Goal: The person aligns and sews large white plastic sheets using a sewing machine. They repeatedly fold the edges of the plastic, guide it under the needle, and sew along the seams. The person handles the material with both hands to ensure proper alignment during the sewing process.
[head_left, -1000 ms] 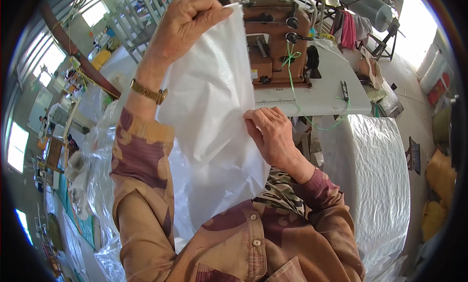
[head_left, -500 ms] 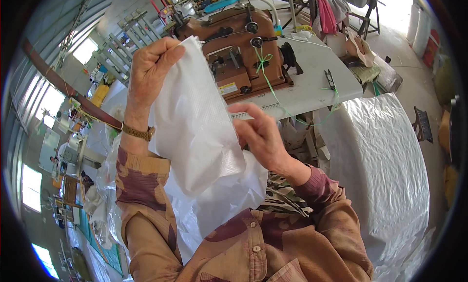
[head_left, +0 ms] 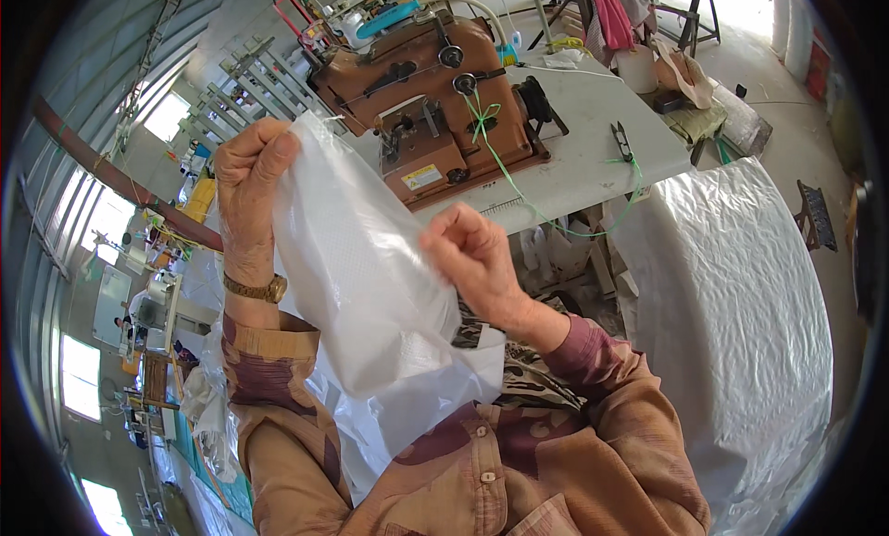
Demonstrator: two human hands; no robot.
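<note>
I hold up a white woven plastic bag (head_left: 361,286) in front of my chest. My left hand (head_left: 248,189), with a gold watch on the wrist, pinches the bag's top corner high up. My right hand (head_left: 472,258) grips the bag's right edge lower down with curled fingers. The bag's lower end hangs against my patterned shirt. Behind it stands a brown sewing machine (head_left: 426,101) with green thread, on a white table (head_left: 583,156).
Small snips (head_left: 623,140) lie on the table to the right of the machine. A large pile covered in shiny white plastic sheet (head_left: 741,295) fills the right side. More white bags (head_left: 208,406) hang at my left. Workshop shelves and windows lie far left.
Both hands have come down and closer to me with the bag. My right hand has slid along the bag's right edge. The sewing machine now shows more fully above the bag.
</note>
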